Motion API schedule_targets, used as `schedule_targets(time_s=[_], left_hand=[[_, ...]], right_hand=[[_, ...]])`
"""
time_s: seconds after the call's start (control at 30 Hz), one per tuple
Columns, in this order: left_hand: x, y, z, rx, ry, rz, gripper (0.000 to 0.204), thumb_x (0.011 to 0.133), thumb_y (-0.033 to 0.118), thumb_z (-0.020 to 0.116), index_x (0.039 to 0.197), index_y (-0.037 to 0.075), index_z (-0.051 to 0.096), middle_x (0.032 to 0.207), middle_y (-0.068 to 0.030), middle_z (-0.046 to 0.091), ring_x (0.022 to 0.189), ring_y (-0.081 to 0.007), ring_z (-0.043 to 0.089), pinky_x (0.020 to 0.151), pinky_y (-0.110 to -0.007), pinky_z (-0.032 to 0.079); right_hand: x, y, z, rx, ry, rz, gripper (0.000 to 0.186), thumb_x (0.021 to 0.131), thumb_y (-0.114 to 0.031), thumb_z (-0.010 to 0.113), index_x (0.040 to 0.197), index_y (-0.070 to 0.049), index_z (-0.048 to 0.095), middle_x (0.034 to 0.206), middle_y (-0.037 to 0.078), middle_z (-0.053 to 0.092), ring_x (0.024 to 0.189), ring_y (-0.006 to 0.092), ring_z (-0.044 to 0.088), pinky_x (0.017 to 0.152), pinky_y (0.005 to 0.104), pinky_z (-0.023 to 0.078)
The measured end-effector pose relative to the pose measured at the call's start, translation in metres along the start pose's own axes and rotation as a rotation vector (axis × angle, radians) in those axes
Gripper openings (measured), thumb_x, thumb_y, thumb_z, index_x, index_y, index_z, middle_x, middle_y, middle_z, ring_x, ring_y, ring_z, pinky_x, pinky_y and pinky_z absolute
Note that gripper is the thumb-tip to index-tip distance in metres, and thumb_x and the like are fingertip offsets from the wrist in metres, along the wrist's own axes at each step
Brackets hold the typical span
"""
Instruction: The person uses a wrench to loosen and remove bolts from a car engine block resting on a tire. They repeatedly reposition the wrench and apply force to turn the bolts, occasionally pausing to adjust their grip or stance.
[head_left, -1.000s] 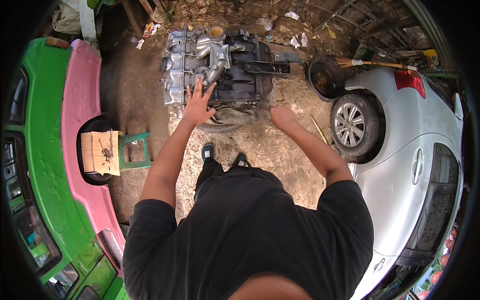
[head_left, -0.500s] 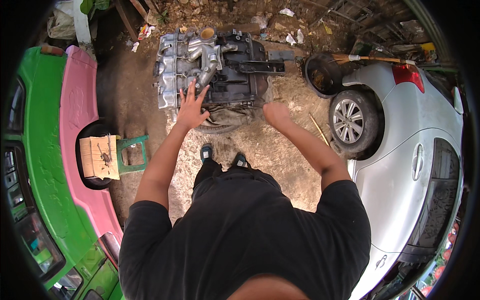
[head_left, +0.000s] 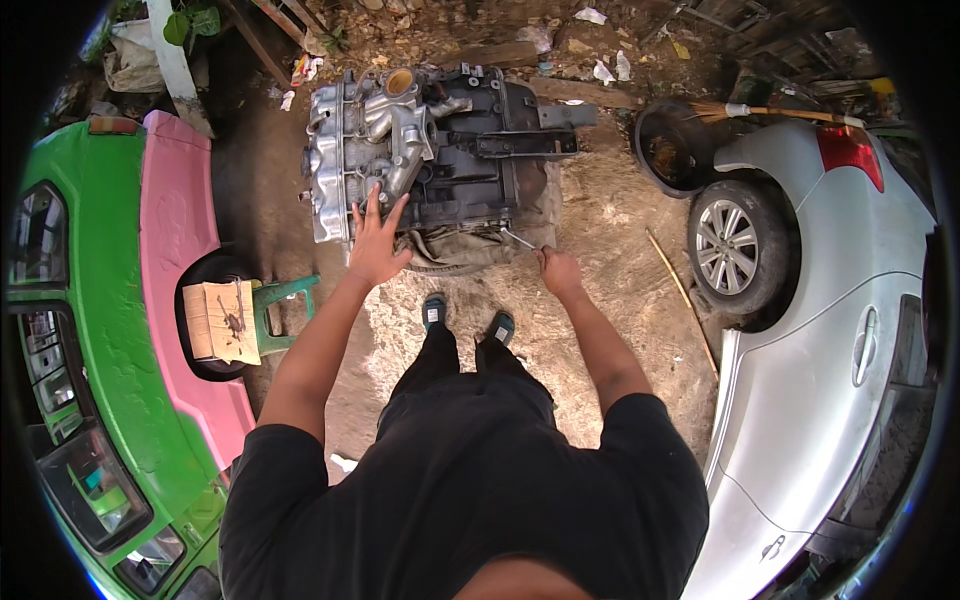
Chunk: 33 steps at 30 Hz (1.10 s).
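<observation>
A large metal engine (head_left: 455, 185) lies on the ground in front of me, silver on its left half and dark on its right. My left hand (head_left: 376, 245) rests with spread fingers against its near side, by the silver pipe casting (head_left: 402, 150). To the right, my right hand (head_left: 560, 271) is closed around the near end of a thin metal wrench (head_left: 518, 238). The wrench's far end meets the engine's near right edge; the fastener there is too small to make out. Grey cloth (head_left: 455, 247) and part of a tyre show under the engine's near side.
A green and pink vehicle (head_left: 180, 190) stands at the left, with a green stool (head_left: 285, 290) and tools on cardboard (head_left: 222, 322) beside it. At the right are a silver car (head_left: 800, 370), a black basin (head_left: 672, 150), a broom (head_left: 770, 112) and a thin stick (head_left: 683, 300).
My right hand has moved down and slightly right, and the wrench now shows between it and the engine. My left hand stays on the engine. The whole view has shifted slightly.
</observation>
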<state>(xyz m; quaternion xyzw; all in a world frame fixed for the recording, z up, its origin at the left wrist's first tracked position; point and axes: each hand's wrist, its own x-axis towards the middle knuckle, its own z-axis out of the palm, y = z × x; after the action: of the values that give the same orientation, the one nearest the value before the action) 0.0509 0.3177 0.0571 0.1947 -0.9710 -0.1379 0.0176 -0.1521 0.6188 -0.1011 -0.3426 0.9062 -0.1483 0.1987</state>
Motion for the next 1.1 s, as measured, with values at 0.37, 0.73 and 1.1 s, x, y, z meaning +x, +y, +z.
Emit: schedule_targets(time_s=[0.37, 0.73, 1.1], left_hand=[[0.001, -0.003, 0.005, 0.006, 0.048, 0.034, 0.097, 0.067, 0.033, 0.066, 0.154, 0.021, 0.026, 0.158, -0.0272, 0.006, 0.147, -0.0455, 0.01, 0.118, -0.061, 0.003], [-0.004, -0.005, 0.003, -0.044, 0.054, 0.044, 0.096, 0.069, 0.032, 0.066, 0.155, 0.024, 0.023, 0.161, -0.0218, 0.003, 0.148, -0.0406, 0.01, 0.118, -0.061, 0.003], [-0.004, -0.007, 0.001, -0.029, 0.049, 0.061, 0.094, 0.076, 0.036, 0.067, 0.156, 0.027, 0.018, 0.162, -0.0181, 0.002, 0.15, -0.035, 0.007, 0.119, -0.059, 0.004]], right_hand=[[-0.005, -0.022, 0.093, 0.687, 0.027, 0.126, 0.043, 0.102, -0.041, 0.045, 0.099, -0.003, 0.065, 0.089, 0.023, 0.067, 0.085, 0.0431, 0.063, 0.074, 0.0493, 0.049], [-0.04, -0.033, -0.054, 0.053, 0.002, -0.049, 0.027, 0.092, -0.022, 0.057, 0.115, -0.017, 0.07, 0.093, 0.019, 0.07, 0.085, 0.0378, 0.067, 0.073, 0.0477, 0.054], [0.006, -0.107, -0.152, -0.465, -0.227, -0.261, 0.023, 0.086, -0.005, 0.053, 0.1, -0.004, 0.071, 0.097, 0.018, 0.07, 0.091, 0.0343, 0.069, 0.075, 0.044, 0.057]])
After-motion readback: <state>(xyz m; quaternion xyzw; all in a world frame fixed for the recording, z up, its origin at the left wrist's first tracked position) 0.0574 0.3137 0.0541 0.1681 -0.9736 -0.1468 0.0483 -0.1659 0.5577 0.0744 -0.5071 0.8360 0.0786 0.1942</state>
